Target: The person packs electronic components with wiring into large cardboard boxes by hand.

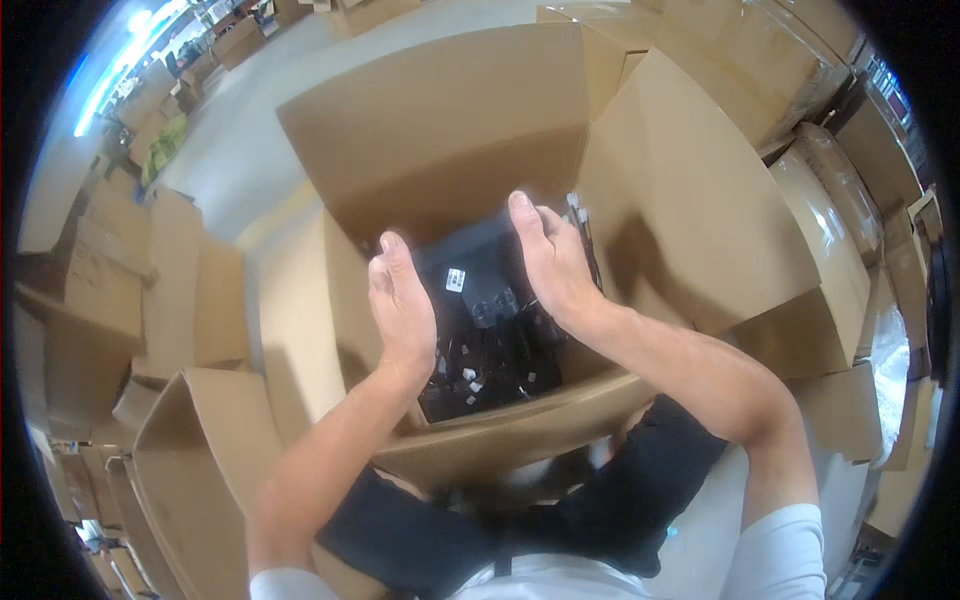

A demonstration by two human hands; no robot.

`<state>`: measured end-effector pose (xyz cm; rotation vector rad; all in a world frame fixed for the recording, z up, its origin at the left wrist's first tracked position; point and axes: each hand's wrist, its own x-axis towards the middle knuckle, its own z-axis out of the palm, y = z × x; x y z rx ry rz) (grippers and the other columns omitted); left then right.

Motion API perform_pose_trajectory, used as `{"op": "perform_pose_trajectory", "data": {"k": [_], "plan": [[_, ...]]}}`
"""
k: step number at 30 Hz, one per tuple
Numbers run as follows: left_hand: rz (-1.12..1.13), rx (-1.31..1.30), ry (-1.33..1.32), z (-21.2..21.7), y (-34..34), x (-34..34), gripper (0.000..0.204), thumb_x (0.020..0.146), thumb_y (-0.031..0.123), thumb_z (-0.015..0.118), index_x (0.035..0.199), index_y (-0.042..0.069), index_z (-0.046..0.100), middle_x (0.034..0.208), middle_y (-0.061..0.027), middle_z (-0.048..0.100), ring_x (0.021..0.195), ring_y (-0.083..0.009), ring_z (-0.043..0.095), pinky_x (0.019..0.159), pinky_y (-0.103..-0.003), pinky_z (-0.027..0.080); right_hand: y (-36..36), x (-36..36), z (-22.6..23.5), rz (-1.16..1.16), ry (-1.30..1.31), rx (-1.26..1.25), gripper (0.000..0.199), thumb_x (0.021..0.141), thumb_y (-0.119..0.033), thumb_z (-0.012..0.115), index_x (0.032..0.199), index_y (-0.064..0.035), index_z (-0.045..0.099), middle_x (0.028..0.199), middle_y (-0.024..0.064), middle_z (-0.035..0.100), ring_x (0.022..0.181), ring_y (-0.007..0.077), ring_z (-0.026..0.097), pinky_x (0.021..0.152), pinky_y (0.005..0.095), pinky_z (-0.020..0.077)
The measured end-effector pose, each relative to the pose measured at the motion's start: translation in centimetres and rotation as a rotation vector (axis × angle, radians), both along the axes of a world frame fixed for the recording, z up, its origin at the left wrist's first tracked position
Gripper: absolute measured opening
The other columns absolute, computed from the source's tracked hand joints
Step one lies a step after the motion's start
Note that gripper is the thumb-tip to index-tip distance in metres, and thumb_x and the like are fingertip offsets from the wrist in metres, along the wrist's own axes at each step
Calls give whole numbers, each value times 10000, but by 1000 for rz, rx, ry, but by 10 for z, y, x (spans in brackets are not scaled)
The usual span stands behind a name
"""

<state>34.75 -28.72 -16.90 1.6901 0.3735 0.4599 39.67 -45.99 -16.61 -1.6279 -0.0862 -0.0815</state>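
Note:
An open cardboard box stands in front of me, its flaps raised. Over its inside, my left hand and my right hand press on opposite sides of a dark, flat, black package with a small white label. Both thumbs point up and away from me, while most of the other fingers are hidden along its sides. Beneath and nearer to me, black cables with small white connectors lie in the box, partly in clear plastic. More white-ended cables show just right of the package.
Open cartons crowd the left side. Large taped cartons are stacked at the far right, with more boxes along the right. Grey floor shows at the far left. My legs straddle the box's near side.

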Motion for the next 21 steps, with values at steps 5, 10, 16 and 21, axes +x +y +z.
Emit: {"op": "perform_pose_trajectory", "data": {"k": [5,10,16,21], "plan": [[-415,-531,157,16,-2,-11,518,883,339,796,1206,-5,583,1102,-72,644,1015,-136,595,916,-290,488,-14,12,0,-51,-64,11,582,1015,-496,559,791,39,604,707,37,561,724,123,480,670,321,441],[-637,-249,253,33,6,-15,472,815,96,818,1217,3,589,1186,-119,660,1102,-202,628,956,-338,511,-34,15,3,85,6,115,559,1014,-516,557,826,-2,671,739,0,589,754,90,524,699,276,443],[-644,997,-640,34,-7,-14,664,639,-92,764,1272,-16,576,1226,-204,639,1175,-378,617,1019,-445,499,-70,8,24,378,505,166,464,991,-471,605,1157,-41,660,1066,65,677,927,152,645,863,346,536],[-716,1291,-783,26,-12,-14,405,838,89,617,1238,26,608,1309,-180,619,1248,-342,587,1091,-487,455,-95,13,11,521,670,296,365,971,-343,673,1199,-60,643,1124,67,680,1030,183,648,909,397,532]]}}
